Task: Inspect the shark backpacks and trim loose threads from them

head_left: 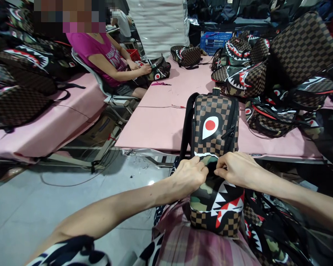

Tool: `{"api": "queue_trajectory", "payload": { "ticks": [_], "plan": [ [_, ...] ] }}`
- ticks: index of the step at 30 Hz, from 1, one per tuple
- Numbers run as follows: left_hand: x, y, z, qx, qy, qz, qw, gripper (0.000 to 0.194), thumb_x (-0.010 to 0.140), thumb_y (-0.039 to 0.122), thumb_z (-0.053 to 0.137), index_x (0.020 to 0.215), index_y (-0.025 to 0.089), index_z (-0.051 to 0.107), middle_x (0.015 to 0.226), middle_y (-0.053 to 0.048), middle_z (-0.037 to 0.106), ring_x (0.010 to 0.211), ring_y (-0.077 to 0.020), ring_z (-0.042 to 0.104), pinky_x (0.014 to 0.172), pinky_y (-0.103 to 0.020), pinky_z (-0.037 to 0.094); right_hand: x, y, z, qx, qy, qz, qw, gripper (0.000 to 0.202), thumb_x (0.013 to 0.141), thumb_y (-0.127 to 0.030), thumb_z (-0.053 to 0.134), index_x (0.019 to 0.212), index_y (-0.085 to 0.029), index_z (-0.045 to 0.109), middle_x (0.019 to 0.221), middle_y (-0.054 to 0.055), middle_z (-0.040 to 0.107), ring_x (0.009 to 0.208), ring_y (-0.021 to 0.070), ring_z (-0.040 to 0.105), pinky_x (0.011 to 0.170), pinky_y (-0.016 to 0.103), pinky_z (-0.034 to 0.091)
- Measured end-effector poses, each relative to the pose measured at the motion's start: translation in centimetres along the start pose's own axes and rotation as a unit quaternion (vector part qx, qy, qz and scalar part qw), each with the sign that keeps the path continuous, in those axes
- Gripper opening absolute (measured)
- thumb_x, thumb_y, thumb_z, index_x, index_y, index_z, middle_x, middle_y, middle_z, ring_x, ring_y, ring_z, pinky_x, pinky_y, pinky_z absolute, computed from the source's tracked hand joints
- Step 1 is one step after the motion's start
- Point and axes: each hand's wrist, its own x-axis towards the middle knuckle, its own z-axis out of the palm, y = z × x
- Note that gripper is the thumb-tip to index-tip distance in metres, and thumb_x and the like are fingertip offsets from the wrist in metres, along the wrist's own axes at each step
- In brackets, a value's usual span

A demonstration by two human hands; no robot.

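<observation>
A brown-and-black checkered backpack [215, 111] with a red-and-white eye, a camouflage patch and a shark mouth stands on my lap, leaning against the table edge. My left hand [192, 171] is closed on the camouflage part at its middle, knuckles up. Close beside it, my right hand [235, 168] pinches the dark material at the same spot. The fingertips of both hands are partly hidden, and the fabric between them looks gathered. A black shoulder strap hangs along the backpack's left side.
A pink-covered table [155, 122] lies ahead, with piled similar backpacks [246, 77] at right and pink-handled snips [161, 84] farther back. A co-worker [108, 62] sits at left handling another bag [158, 68]. More bags [19, 99] fill the left table. A blue crate [215, 42] stands behind.
</observation>
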Motion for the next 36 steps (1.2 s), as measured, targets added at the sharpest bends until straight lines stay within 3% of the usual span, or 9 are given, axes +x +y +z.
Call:
{"api": "queue_trajectory", "payload": {
  "ticks": [7, 15, 17, 19, 21, 23, 25, 30, 36],
  "plan": [
    [0.1, 0.1, -0.5, -0.007, -0.015, -0.001, 1.0, 0.019, 0.086, 0.014, 0.044, 0.07, 0.014, 0.054, 0.067, -0.006, 0.057, 0.067, -0.0182, 0.045, 0.046, -0.025, 0.026, 0.1, 0.0, 0.1, 0.011, -0.02, 0.013, 1.0, 0.013, 0.075, -0.026, 0.059, 0.067, -0.024, 0.07, 0.065, 0.0, 0.068, 0.061, 0.0167, 0.062, 0.049, 0.024, 0.032],
    [-0.2, 0.1, -0.2, -0.085, 0.054, -0.061, 0.993, 0.02, 0.087, 0.017, 0.042, 0.071, 0.016, 0.053, 0.065, -0.004, 0.059, 0.065, -0.0165, 0.05, 0.046, -0.025, 0.03, -0.1, 0.4, 0.3, 0.026, -0.001, 0.01, 1.0, 0.014, 0.074, -0.024, 0.058, 0.065, -0.023, 0.069, 0.064, 0.001, 0.068, 0.061, 0.0163, 0.061, 0.05, 0.023, 0.033],
    [-0.6, -0.1, 0.0, -0.225, 0.094, -0.166, 0.956, 0.019, 0.09, 0.02, 0.036, 0.078, 0.017, 0.051, 0.066, -0.002, 0.061, 0.063, -0.0139, 0.052, 0.052, -0.024, 0.038, -0.6, 1.2, 0.4, 0.045, 0.017, 0.009, 0.999, 0.014, 0.076, -0.025, 0.056, 0.071, -0.023, 0.069, 0.067, 0.001, 0.068, 0.063, 0.0174, 0.062, 0.052, 0.024, 0.036],
    [-1.0, -0.2, 0.4, -0.4, 0.13, -0.268, 0.867, 0.023, 0.094, 0.026, 0.029, 0.08, 0.018, 0.045, 0.068, -0.001, 0.063, 0.062, -0.0115, 0.054, 0.059, -0.024, 0.044, -1.2, 2.1, 0.8, 0.091, 0.042, -0.005, 0.995, 0.016, 0.079, -0.029, 0.054, 0.081, -0.022, 0.068, 0.074, 0.001, 0.07, 0.068, 0.0183, 0.064, 0.057, 0.025, 0.041],
    [-1.4, -0.3, 0.9, -0.53, 0.153, -0.31, 0.774, 0.028, 0.096, 0.031, 0.021, 0.079, 0.019, 0.039, 0.071, -0.002, 0.065, 0.064, -0.011, 0.056, 0.064, -0.025, 0.047, -1.9, 3.0, 1.4, 0.139, 0.069, -0.022, 0.988, 0.022, 0.081, -0.035, 0.054, 0.093, -0.022, 0.066, 0.079, 0.001, 0.07, 0.072, 0.0185, 0.065, 0.061, 0.025, 0.044],
    [-1.7, -0.1, 1.2, -0.566, 0.173, -0.317, 0.741, 0.033, 0.096, 0.034, 0.016, 0.078, 0.019, 0.038, 0.075, -0.003, 0.066, 0.068, -0.0118, 0.057, 0.067, -0.027, 0.047, -2.6, 3.6, 2.2, 0.139, 0.095, -0.023, 0.985, 0.032, 0.079, -0.041, 0.057, 0.105, -0.022, 0.063, 0.07, 0.0, 0.069, 0.067, 0.0189, 0.065, 0.059, 0.026, 0.046],
    [-1.9, 0.1, 1.3, -0.524, 0.176, -0.303, 0.776, 0.033, 0.095, 0.033, 0.02, 0.08, 0.018, 0.044, 0.078, -0.004, 0.064, 0.071, -0.0122, 0.056, 0.068, -0.028, 0.047, -3.2, 4.0, 3.2, 0.096, 0.122, -0.025, 0.988, 0.035, 0.078, -0.039, 0.059, 0.108, -0.022, 0.06, 0.063, -0.001, 0.067, 0.06, 0.0195, 0.065, 0.055, 0.026, 0.045],
    [-2.6, 1.3, 2.1, -0.286, 0.173, -0.157, 0.929, 0.012, 0.083, 0.022, 0.055, 0.095, 0.019, 0.057, 0.088, -0.003, 0.061, 0.081, -0.0138, 0.052, 0.071, -0.026, 0.044, -3.8, 4.8, 6.7, 0.108, 0.223, -0.149, 0.957, 0.015, 0.083, -0.016, 0.047, 0.091, -0.018, 0.059, 0.072, 0.001, 0.068, 0.058, 0.0125, 0.061, 0.055, 0.022, 0.043],
    [-3.2, 2.8, 5.2, -0.145, 0.269, -0.037, 0.952, 0.018, 0.083, 0.008, 0.047, 0.086, 0.022, 0.058, 0.081, 0.0, 0.063, 0.08, -0.013, 0.052, 0.074, -0.03, 0.04, -4.1, 6.2, 11.1, 0.016, 0.361, -0.274, 0.891, 0.026, 0.084, -0.008, 0.037, 0.089, -0.018, 0.06, 0.056, -0.001, 0.056, 0.049, 0.0112, 0.051, 0.051, 0.025, 0.036]
  ]
}}
